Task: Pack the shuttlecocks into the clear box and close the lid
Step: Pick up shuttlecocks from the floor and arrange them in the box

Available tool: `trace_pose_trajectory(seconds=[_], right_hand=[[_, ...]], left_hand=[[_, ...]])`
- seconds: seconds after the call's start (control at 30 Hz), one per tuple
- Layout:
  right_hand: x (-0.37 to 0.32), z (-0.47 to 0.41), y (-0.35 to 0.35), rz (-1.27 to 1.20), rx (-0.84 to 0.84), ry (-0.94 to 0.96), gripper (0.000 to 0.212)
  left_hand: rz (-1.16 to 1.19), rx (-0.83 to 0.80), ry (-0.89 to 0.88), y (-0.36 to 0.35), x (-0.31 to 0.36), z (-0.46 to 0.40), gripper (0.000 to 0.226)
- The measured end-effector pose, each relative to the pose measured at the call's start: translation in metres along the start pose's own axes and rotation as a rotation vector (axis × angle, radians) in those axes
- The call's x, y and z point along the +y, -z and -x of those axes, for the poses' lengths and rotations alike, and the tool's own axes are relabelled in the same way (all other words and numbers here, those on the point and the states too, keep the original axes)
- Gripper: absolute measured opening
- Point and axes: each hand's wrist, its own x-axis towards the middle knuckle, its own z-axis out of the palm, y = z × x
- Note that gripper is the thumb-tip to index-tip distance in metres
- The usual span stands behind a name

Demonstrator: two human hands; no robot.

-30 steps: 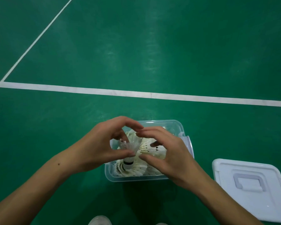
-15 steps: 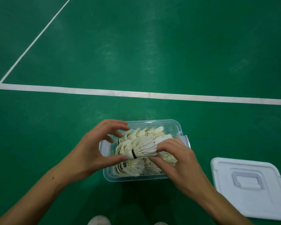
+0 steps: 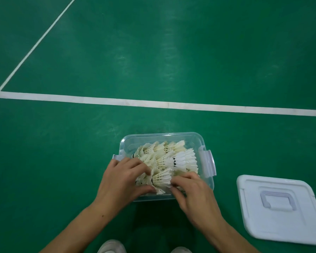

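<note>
A clear box point(image 3: 206, 143) sits on a green court floor point(image 3: 153, 52), filled with white shuttlecocks point(image 3: 171, 157). Left hand point(image 3: 122, 181) and right hand point(image 3: 195, 194) pinch one shuttlecock point(image 3: 161, 178) between curled fingers at the box's 6 o'clock edge. The white lid point(image 3: 281, 216) lies at 4 o'clock, well apart.

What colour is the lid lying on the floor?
White, with a pale handle recess; the lid shows clearly in the head view.

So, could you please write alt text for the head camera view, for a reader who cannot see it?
Two bare hands, left hand and right hand, settle a shuttlecock onto the pile in an open clear box on a green court floor. The white lid lies on the floor to the box's right.
</note>
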Motion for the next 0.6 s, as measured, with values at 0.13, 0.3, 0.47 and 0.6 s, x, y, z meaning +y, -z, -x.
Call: trace_pose_trajectory(seconds=[0.13, 0.3, 0.47, 0.6], right_hand=[[0.003, -0.009, 0.005, -0.039, -0.217, -0.115, 0.018], [0.000, -0.017, 0.012, -0.006, -0.414, -0.186, 0.024], [-0.004, -0.013, 0.027, -0.003, -0.454, -0.155, 0.030], [-0.005, -0.004, 0.042, -0.010, -0.367, -0.132, 0.021]], left_hand=[[-0.100, -0.035, -0.003, -0.013, 0.014, -0.007, 0.050], [-0.152, -0.083, 0.005, -0.015, 0.026, -0.011, 0.049], [-0.042, -0.266, -0.043, 0.003, 0.013, -0.018, 0.061], [0.021, -0.294, -0.110, 0.018, 0.009, -0.011, 0.068]])
